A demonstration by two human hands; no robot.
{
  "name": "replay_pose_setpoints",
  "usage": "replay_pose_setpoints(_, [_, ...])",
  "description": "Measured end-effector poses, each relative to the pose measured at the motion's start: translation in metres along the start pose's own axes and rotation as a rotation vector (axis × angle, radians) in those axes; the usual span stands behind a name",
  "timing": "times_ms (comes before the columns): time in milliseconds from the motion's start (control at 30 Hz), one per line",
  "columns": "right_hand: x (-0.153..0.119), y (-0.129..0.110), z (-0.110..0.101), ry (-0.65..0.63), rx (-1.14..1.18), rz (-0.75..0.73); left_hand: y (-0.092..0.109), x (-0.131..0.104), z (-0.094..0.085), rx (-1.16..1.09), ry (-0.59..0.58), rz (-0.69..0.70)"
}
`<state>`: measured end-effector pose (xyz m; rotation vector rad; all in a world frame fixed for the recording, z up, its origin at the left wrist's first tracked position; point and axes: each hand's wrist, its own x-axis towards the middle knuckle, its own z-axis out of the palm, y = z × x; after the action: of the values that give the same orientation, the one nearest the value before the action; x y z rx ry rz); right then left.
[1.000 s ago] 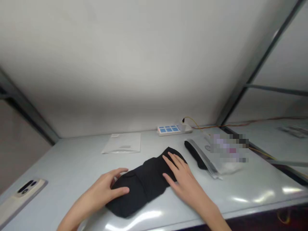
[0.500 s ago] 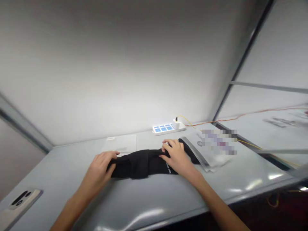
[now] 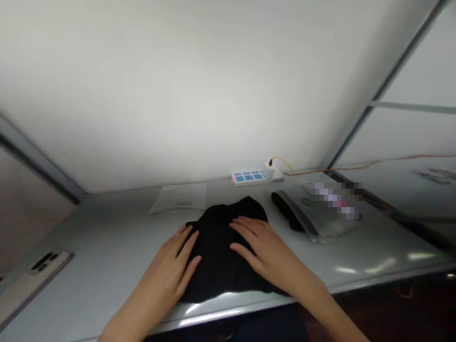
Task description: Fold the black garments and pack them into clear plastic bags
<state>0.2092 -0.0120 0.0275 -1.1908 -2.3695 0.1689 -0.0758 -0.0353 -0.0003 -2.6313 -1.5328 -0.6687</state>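
A piece of black cloth (image 3: 217,256) lies spread on the grey table near its front edge; what kind of garment it is I cannot tell. My left hand (image 3: 174,266) rests on its left side, fingers stretched and apart. Flat on the right part of the cloth lies my right hand (image 3: 256,242), its fingers extended and its thumb held away. Right of the cloth is a clear plastic bag (image 3: 317,213) with a dark item (image 3: 288,209) showing at its left edge.
A white power strip (image 3: 249,177) with a plugged-in adapter sits by the back wall. Left of it lies a flat translucent sheet or bag (image 3: 181,197). A pale phone (image 3: 39,280) lies at the left. The table's front edge (image 3: 228,317) runs close below the cloth.
The black cloth was a narrow folded strip gripped at both sides; now it is spread wider and closer to the front edge. Both hands have loosened and flattened onto it. The view has shifted slightly.
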Motion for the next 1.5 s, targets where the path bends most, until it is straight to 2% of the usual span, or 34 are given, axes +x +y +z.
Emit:
replay_pose_setpoints(100, [0.014,0.011,0.029,-0.044,-0.115,-0.016,-0.005,0.012,0.019,0.069,-0.052,-0.053])
replay_pose_setpoints(233, [-0.006,0.018,0.048,-0.053,-0.167,0.051,-0.024,0.002,0.026,0.020,0.029,-0.241])
replay_pose_setpoints(333, [-0.020,0.014,0.050,-0.041,-0.191,0.087,-0.038,-0.001,0.019,-0.114,0.083,-0.349])
replay_pose_setpoints(433, [-0.024,0.010,0.050,-0.047,-0.206,0.118,-0.051,0.004,0.006,-0.209,0.097,-0.427])
replay_pose_setpoints(533, [-0.021,0.007,0.050,-0.050,-0.205,0.118,-0.054,0.011,-0.007,-0.119,0.112,-0.420])
replay_pose_setpoints(600, [-0.017,0.005,0.052,-0.036,-0.208,0.119,-0.044,0.017,-0.010,0.062,0.143,-0.369])
replay_pose_setpoints(700, [-0.012,0.000,0.055,-0.015,-0.208,0.141,-0.011,0.029,-0.002,0.211,0.192,-0.206])
replay_pose_setpoints(800, [-0.009,-0.005,0.059,-0.018,-0.174,0.128,0.023,0.039,0.023,0.104,0.030,0.030])
replay_pose_setpoints(867, [-0.010,-0.007,0.059,-0.013,-0.147,0.104,0.033,0.041,0.041,0.076,-0.034,0.084])
replay_pose_setpoints(933, [-0.013,-0.003,0.055,0.053,-0.135,0.094,0.032,0.040,0.054,0.082,-0.067,0.082])
replay_pose_setpoints(1000, [-0.016,0.009,0.044,0.194,-0.168,0.128,0.026,0.035,0.060,0.103,-0.086,0.068])
replay_pose_setpoints(1100, [-0.020,0.049,0.021,0.411,-0.346,0.302,0.019,0.028,0.058,0.148,-0.083,0.042])
replay_pose_setpoints(1167, [-0.023,0.083,0.008,0.428,-0.508,0.462,0.017,0.025,0.056,0.175,-0.086,0.035])
replay_pose_setpoints(1267, [-0.032,0.126,-0.002,0.321,-0.669,0.570,0.018,0.025,0.055,0.195,-0.081,0.032])
replay_pose_setpoints(1367, [-0.042,0.147,-0.002,0.269,-0.717,0.519,0.019,0.026,0.055,0.185,-0.070,0.038])
replay_pose_setpoints(1500, [-0.047,0.151,-0.006,0.388,-0.635,0.410,0.019,0.026,0.056,0.155,-0.075,0.022])
